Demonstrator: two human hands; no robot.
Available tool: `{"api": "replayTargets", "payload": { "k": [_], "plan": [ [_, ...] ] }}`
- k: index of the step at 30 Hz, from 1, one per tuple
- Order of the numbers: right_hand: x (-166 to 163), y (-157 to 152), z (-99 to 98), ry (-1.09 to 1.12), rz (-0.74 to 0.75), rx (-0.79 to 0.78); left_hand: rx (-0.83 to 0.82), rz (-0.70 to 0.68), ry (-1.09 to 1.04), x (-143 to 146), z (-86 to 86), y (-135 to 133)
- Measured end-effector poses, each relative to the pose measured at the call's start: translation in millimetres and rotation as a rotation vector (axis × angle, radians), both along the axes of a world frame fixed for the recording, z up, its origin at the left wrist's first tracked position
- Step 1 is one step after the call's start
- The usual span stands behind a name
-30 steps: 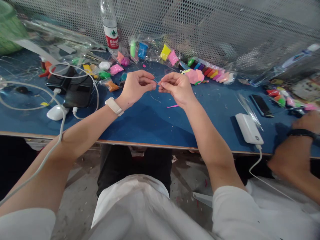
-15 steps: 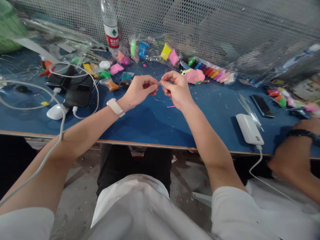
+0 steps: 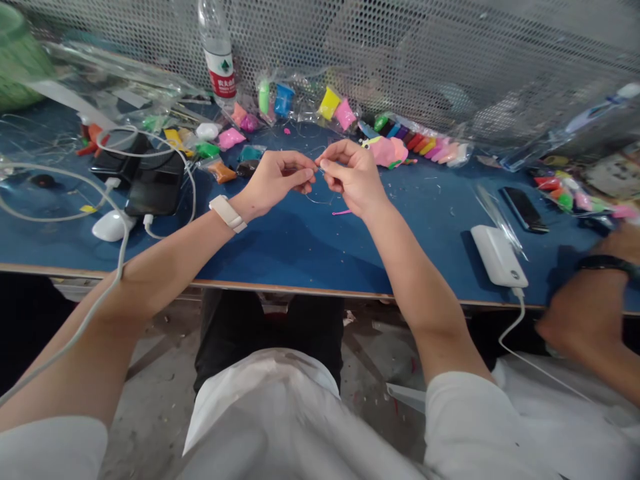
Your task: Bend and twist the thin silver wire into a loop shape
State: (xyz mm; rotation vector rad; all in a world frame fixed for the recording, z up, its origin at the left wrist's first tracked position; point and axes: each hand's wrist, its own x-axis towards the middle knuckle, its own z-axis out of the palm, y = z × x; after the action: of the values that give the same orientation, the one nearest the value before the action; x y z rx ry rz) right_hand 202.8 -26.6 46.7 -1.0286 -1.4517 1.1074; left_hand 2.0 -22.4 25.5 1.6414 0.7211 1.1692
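My left hand (image 3: pixel 280 179) and my right hand (image 3: pixel 353 175) meet fingertip to fingertip above the blue table (image 3: pixel 300 257). Both pinch at a thin, pale strand (image 3: pixel 320 202), a thread or fine wire, which loops out above and below the fingers. Whatever else lies between the fingertips is too small to make out. Below my right hand lies a small pink stick-like piece (image 3: pixel 342 213). Just beyond that hand rests a pink clay figure (image 3: pixel 385 152) with a googly eye. An orange clay packet (image 3: pixel 221 171) and a dark one (image 3: pixel 247 168) lie left of my left hand.
Clay packets, a water bottle (image 3: pixel 219 63) and a row of coloured clay sticks (image 3: pixel 430 143) line the mesh panel (image 3: pixel 400 60). Cabled black devices (image 3: pixel 155 183) lie left. A white power bank (image 3: pixel 497 255), a phone (image 3: pixel 523 209) and another person's arm (image 3: pixel 583 310) are right.
My fingertips have shifted slightly against each other, and more of the strand's loop shows around them. The other person's hand at the right has moved a little.
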Motion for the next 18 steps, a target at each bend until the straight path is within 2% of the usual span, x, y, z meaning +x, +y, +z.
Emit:
{"api": "replayTargets", "payload": {
  "k": [9, 16, 18],
  "plan": [
    [-0.3, -1.7, -4.3, 0.009, -0.028, 0.022, 0.366, 0.270, 0.272, 0.8, 1.9, -9.4],
    [-1.2, 8.8, -13.1, 0.311, 0.029, -0.198, 0.507, 0.315, 0.348, -0.9, 4.6, -10.8],
    [-1.5, 10.0, -15.4, 0.360, 0.049, -0.209, 0.549, 0.327, 0.373, -0.9, 3.1, -9.8]
  ]
}}
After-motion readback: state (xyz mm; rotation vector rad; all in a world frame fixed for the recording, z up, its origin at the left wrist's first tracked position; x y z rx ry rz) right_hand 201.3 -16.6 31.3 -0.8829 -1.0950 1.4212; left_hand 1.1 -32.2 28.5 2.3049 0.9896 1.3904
